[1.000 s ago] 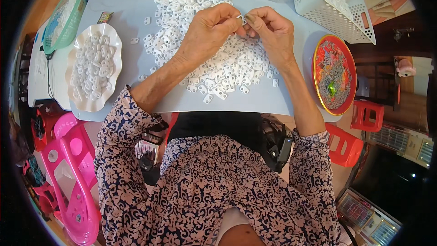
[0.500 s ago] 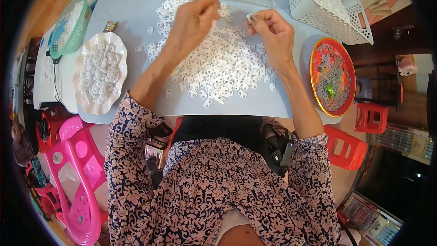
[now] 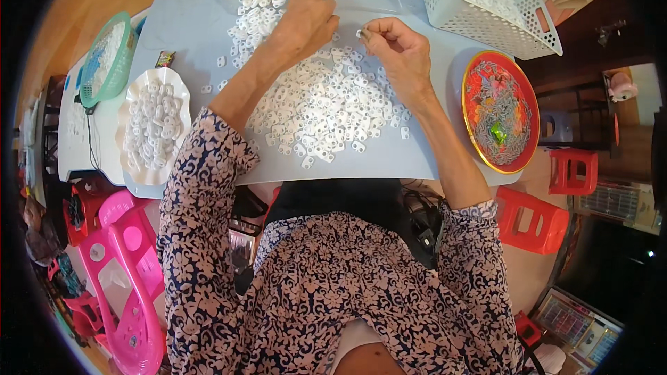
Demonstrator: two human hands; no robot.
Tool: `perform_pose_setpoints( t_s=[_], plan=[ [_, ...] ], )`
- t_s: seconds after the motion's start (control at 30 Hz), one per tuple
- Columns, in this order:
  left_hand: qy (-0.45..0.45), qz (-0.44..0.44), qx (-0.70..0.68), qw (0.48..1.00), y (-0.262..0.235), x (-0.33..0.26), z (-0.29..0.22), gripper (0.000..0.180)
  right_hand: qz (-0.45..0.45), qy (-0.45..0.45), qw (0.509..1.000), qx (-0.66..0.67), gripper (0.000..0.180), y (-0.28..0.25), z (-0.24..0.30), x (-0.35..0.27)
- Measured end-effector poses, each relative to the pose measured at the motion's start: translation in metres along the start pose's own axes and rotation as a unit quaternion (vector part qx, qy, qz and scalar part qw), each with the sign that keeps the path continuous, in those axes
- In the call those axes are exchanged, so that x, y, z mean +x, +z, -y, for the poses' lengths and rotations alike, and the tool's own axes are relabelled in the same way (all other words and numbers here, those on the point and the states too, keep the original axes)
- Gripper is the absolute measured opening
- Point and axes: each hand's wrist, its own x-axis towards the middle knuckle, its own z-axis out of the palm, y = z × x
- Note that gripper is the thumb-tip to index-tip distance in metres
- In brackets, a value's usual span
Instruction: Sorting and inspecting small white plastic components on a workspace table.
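A wide pile of small white plastic pieces (image 3: 326, 107), each with two holes, spreads over the grey-blue table (image 3: 208, 38). My right hand (image 3: 399, 52) is over the right far part of the pile, thumb and forefinger pinching one small white piece (image 3: 360, 33). Just left of it and apart from it, my left hand (image 3: 306, 24) hovers above the pile's far part. Its fingers are curled together with the back of the hand towards me, so anything between the fingertips is hidden.
A scalloped white dish (image 3: 147, 178) of white pieces is at left, beside a teal basket (image 3: 130, 48). At right are a red plate (image 3: 531, 140) of grey chain-like strands and a perforated white basket (image 3: 479, 33). Pink (image 3: 142, 333) and red (image 3: 531, 221) plastic seats flank the table.
My left hand has turned so its back shows and its fingers curl inward. The right hand keeps its pinch, a little further left in the picture. The whole view has shifted slightly.
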Motion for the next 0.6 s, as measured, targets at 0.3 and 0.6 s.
perform_pose_setpoints(
  t_s=[0.3,0.6],
  plan=[
    [-0.308,0.009,-0.44,0.843,-0.035,-0.014,-0.035,0.018,0.012,0.033,0.999,0.025,0.012,-0.001,0.009,-0.001],
    [-0.122,0.067,-0.341,0.93,-0.029,-0.006,-0.072,0.012,-0.095,-0.041,0.981,0.164,0.012,-0.022,0.004,0.016]
  ],
)
